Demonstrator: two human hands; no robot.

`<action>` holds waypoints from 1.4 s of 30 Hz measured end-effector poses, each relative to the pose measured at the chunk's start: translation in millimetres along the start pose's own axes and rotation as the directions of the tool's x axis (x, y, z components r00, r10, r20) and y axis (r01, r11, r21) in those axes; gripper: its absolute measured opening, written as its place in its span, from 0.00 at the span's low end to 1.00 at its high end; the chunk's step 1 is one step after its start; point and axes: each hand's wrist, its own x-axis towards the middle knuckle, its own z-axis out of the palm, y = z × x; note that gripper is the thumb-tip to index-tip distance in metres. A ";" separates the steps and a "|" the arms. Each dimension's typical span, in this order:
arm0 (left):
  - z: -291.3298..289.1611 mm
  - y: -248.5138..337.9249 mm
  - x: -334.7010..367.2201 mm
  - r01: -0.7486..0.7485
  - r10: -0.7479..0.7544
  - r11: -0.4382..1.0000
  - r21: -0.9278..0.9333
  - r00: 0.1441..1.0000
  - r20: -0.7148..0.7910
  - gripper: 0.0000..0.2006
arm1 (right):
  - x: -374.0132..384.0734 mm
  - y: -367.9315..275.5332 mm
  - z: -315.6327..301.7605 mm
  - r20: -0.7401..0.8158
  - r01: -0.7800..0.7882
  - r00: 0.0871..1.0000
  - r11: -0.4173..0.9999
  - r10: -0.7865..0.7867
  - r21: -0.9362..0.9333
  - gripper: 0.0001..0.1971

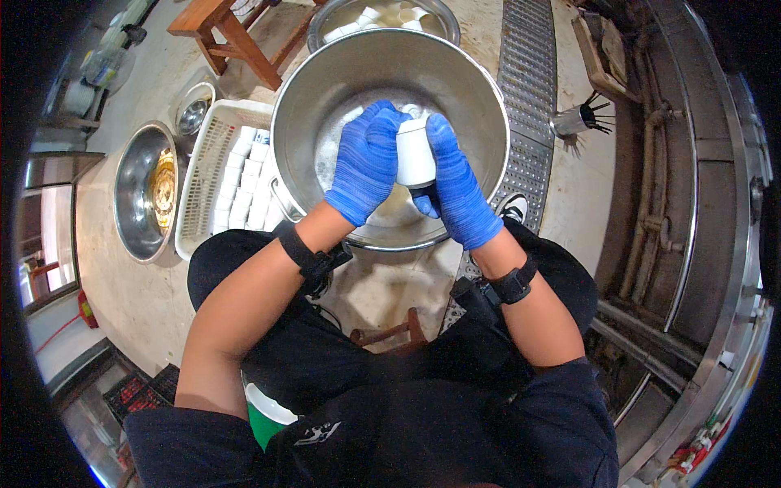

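Between blue-gloved fingers (446,154), gripped from both sides and close together: a white cup (416,154), held up over a big steel pot (495,106), narrower end toward the far side. With the left hand (363,163), bunched in against the cup's left side. With the right hand (462,183), stretched along its right side, some fingertips curled under the wider, nearer end. Hard to tell whether hollow at either end.

Down in the pot, pale suds (325,154) and more white pieces (351,115), partly hidden behind the gloves. Just beyond the pot, at the top edge, a steel basin (452,31) with white pieces lying in liquid.

To the left, right beside the pot, a white plastic basket (189,199) with similar cups in rows (240,175). Farther left on the floor (110,276), a wide steel bowl (133,187) with something amber inside, too unclear to name. Near the basket's far end, a smaller bowl (194,116). Beyond those, a wooden stool (236,39). Along the pot's right, a perforated metal strip (525,81).
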 end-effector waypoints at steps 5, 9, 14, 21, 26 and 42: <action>11.2 19.7 3.9 0.098 -0.116 0.974 -0.205 0.990 -0.077 0.18 | -6.3 7.2 11.9 -0.051 0.094 0.995 0.994 -0.091 0.056 0.30; 17.8 48.8 4.0 0.346 -0.399 0.875 -0.338 0.911 -0.102 0.21 | -2.1 9.9 0.2 -0.078 0.440 0.855 0.798 -0.512 -0.411 0.21; 7.7 53.4 5.5 0.392 -0.460 0.832 -0.392 0.883 -0.093 0.23 | -6.8 -15.3 1.2 -0.077 0.384 0.700 0.465 -0.710 -0.798 0.11; 1.8 54.7 5.4 0.341 -0.365 0.863 -0.373 0.931 0.006 0.19 | -11.1 -10.9 -2.5 -0.085 0.476 0.735 0.601 -0.672 -0.641 0.11; 1.1 57.9 2.9 0.351 -0.382 0.851 -0.390 0.924 -0.003 0.20 | -15.2 -15.7 1.2 -0.064 0.456 0.750 0.584 -0.659 -0.671 0.13; -3.8 58.2 -3.5 0.336 -0.354 0.907 -0.253 0.935 -0.025 0.21 | -12.5 -11.8 3.2 -0.064 0.457 0.787 0.649 -0.614 -0.608 0.14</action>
